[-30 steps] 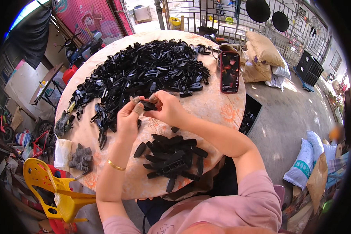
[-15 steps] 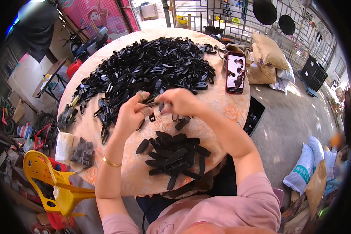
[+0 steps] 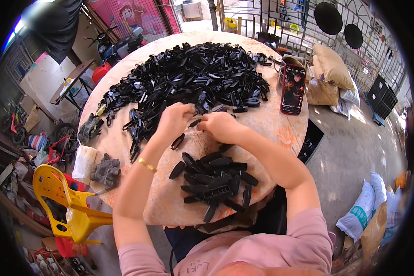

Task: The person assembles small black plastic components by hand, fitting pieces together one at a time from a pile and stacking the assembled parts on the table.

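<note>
Desk, round, pale floral cover, bearing:

- Left grip: fingers bent at the large heap's near fringe; cannot tell whether closed on anything.
- Right grip: fingertips bunched at a small black piece, mid-desk between the hands; cannot tell whether pinched or merely touched.
- Risks, as judged: small piece slipping, if loosely pinched, and getting lost among its likes; loose black clip, beneath left wrist, knocked by a low forearm; smaller pile, toward near edge, scattered by an elbow, outermost pieces going over.
- Obstructions: large heap, filling the far half; phone, upright near right edge, limiting outward reach.
- Sundries: grey bundle and white packet, left edge; yellow chair, beyond it.
</note>
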### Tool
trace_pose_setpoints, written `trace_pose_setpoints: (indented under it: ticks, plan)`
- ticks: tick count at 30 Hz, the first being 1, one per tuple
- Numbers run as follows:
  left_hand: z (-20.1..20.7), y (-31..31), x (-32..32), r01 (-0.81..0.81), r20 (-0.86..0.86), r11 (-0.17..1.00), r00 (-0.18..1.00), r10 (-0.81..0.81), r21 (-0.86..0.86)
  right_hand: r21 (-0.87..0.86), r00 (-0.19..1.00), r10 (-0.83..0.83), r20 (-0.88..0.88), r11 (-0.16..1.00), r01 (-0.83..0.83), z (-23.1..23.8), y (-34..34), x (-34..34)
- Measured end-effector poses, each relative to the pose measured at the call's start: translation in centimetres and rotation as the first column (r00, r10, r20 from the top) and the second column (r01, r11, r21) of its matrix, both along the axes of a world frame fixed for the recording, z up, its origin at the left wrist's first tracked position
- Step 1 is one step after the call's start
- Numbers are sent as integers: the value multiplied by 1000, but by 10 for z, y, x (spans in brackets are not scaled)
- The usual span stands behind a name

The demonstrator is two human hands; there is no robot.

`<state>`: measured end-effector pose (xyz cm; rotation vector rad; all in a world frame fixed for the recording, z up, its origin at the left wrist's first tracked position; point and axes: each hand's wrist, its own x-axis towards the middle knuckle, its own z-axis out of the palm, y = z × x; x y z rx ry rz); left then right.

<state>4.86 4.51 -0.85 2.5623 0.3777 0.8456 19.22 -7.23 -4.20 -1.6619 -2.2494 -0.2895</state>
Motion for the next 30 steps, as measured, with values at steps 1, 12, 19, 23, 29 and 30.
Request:
trace_pose_setpoints:
  ticks: [1, 12, 19, 23, 29, 30]
  plan:
    - [-1, 1, 13, 5, -87, 1000, 996, -3, 23, 48, 986, -17, -169, 999, 25, 4, -3, 7]
    - [-4, -32, 87, -142, -420, 988, 894, 157, 67, 82, -73, 99, -992, 976, 201, 31, -5, 69]
    - [-16, -28, 62, -128, -250, 981, 964, 89, -145, 86, 18, 85, -996, 995, 51, 26, -3, 40]
    - [-7, -30, 27, -70, 15, 943, 997, 79, -325, 145, 12, 145, -989, 989, -15, 26, -5, 13]
    - [2, -38, -10, 270, 423, 607, 898, 121, -748, 132, 224, 145, -964, 989, -73, 21, -9, -15]
    - [0, -36, -13, 268, 425, 607, 896, 128, -748, 130, 225, 145, -963, 988, -80, 23, -9, -19]
